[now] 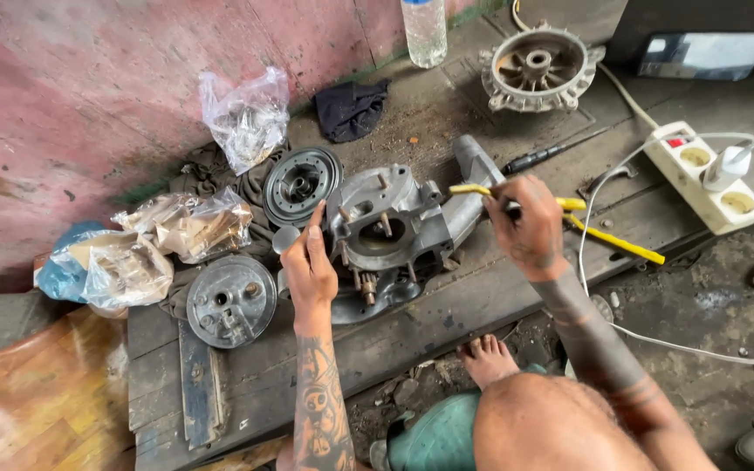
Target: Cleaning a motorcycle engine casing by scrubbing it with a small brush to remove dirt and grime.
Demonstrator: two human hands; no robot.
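Grimy wooden planks [499, 296] carry the grey cast-metal engine casing [392, 231], sitting dead centre between your hands. Your left hand [309, 266] rests against its left edge, fingers together and pinching a small round silver cap [285, 238]. Your right hand [527, 225] is closed around yellow-handled pliers [608, 234] just right of the casing.

Engine casing [390, 231] lies on bench [499, 296], between round plate [230, 301] and power strip [709, 179].
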